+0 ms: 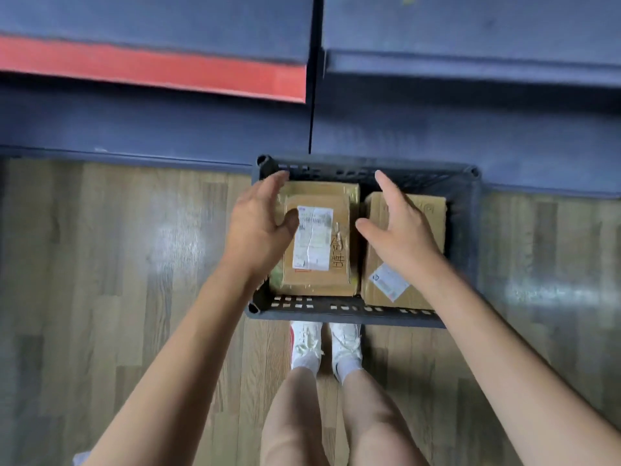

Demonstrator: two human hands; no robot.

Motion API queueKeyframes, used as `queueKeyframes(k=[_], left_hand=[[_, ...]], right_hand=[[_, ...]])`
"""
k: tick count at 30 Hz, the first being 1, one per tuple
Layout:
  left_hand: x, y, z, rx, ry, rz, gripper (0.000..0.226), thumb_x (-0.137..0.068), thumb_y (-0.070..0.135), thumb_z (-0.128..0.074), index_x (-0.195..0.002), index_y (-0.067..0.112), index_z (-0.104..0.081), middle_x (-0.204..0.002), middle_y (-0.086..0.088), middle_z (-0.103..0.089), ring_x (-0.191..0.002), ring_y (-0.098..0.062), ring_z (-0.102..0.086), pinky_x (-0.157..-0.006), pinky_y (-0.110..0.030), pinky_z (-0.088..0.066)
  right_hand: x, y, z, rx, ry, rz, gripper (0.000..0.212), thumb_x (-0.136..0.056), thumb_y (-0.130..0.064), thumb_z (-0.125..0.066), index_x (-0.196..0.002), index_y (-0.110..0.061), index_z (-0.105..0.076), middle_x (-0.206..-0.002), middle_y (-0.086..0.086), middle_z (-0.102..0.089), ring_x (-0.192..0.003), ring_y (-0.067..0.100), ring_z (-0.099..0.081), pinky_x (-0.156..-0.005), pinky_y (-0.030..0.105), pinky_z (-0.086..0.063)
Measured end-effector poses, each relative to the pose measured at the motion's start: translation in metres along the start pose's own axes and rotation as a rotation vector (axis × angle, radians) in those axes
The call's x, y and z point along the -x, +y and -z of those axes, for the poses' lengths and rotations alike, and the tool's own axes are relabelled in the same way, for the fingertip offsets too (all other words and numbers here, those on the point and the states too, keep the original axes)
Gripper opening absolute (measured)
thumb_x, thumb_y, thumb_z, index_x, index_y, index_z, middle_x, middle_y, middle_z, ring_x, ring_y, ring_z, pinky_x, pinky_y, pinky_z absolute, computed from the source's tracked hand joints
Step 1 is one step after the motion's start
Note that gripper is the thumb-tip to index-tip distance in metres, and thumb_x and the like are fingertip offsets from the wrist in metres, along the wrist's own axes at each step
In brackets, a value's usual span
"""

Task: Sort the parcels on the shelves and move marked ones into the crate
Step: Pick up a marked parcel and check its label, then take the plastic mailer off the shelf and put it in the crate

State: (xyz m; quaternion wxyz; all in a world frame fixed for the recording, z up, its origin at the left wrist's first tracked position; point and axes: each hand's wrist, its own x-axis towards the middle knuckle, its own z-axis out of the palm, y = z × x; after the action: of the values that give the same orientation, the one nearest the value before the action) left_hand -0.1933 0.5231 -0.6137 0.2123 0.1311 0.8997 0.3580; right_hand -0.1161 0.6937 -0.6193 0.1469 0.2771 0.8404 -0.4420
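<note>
Where the wood floor (134,264) shows nearest, white shoes (326,348) just short of the dark crate (463,230). Inside — two taped parcels side by side, left parcel (322,250) under the left hand (258,223), right parcel (403,297) under the right hand (400,223), fingers spread wide, gripping nothing. Beyond — blue shelves (470,122), one red edge (168,70).

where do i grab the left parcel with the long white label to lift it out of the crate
By its two long side edges, coming straight down from above. The labelled parcel lies flat on top of another, so its sides stand clear, while the crate wall and the neighbouring parcel crowd it.
</note>
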Motion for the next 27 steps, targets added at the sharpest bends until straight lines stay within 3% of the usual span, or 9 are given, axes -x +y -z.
queueKeyframes(k=[4, 8, 12, 19, 23, 27], left_hand=[[0.023, 0.063, 0.051, -0.16, 0.087, -0.167, 0.05, -0.085, 0.01, -0.058, -0.133, 0.006, -0.044, -0.127, -0.013, -0.056, -0.12, -0.03, -0.045, -0.1, -0.033, -0.031], [0.044, 0.118, 0.098, -0.226, 0.149, -0.311, 0.05, -0.085, 0.011, -0.058, -0.133, 0.004, -0.045, -0.128, -0.014, -0.055, -0.118, -0.032, -0.046, -0.101, -0.035, -0.032], [0.057, 0.178, 0.15, -0.227, 0.267, -0.428, 0.051, -0.083, 0.008, -0.06, -0.132, 0.003, -0.045, -0.125, -0.014, -0.057, -0.115, -0.033, -0.048, -0.097, -0.033, -0.034], [0.086, 0.273, 0.22, -0.419, 0.415, -0.729, 0.05, -0.072, 0.007, -0.072, -0.117, -0.006, -0.056, -0.108, -0.02, -0.066, -0.098, -0.04, -0.06, -0.084, -0.044, -0.049], [0.093, 0.302, 0.234, -0.416, 0.468, -0.842, 0.047, -0.069, 0.009, -0.075, -0.112, -0.006, -0.06, -0.098, -0.017, -0.068, -0.086, -0.038, -0.063, -0.076, -0.042, -0.052], [0.1, 0.327, 0.238, -0.376, 0.513, -0.919, 0.039, -0.074, 0.016, -0.062, -0.107, -0.004, -0.063, -0.093, -0.014, -0.068, -0.079, -0.035, -0.062, -0.071, -0.04, -0.053]], right_hand=[[0.041, -0.064, 0.059, 0.162, 0.035, 0.12, 0.073, -0.089, -0.02, -0.056, -0.148, -0.018, -0.014, -0.156, -0.002, -0.014, -0.143, 0.015, -0.014, -0.112, 0.026, -0.01], [0.088, -0.111, 0.109, 0.234, 0.128, 0.225, 0.072, -0.088, -0.019, -0.057, -0.147, -0.012, -0.017, -0.156, 0.001, -0.017, -0.142, 0.014, -0.016, -0.105, 0.012, -0.004], [0.131, -0.152, 0.158, 0.265, 0.237, 0.311, 0.069, -0.087, -0.022, -0.059, -0.146, -0.013, -0.023, -0.153, 0.0, -0.024, -0.141, 0.013, -0.021, -0.106, 0.014, -0.01], [0.199, -0.208, 0.242, 0.446, 0.475, 0.458, 0.066, -0.086, -0.025, -0.061, -0.143, -0.013, -0.03, -0.15, 0.003, -0.031, -0.139, 0.018, -0.025, -0.109, 0.021, -0.014], [0.231, -0.218, 0.271, 0.517, 0.57, 0.473, 0.066, -0.088, -0.031, -0.057, -0.145, -0.02, -0.026, -0.153, -0.005, -0.024, -0.141, 0.008, -0.016, -0.108, 0.012, -0.006], [0.252, -0.219, 0.294, 0.57, 0.677, 0.484, 0.067, -0.088, -0.032, -0.056, -0.145, -0.022, -0.024, -0.153, -0.009, -0.021, -0.134, -0.006, -0.007, -0.104, 0.004, 0.004]])
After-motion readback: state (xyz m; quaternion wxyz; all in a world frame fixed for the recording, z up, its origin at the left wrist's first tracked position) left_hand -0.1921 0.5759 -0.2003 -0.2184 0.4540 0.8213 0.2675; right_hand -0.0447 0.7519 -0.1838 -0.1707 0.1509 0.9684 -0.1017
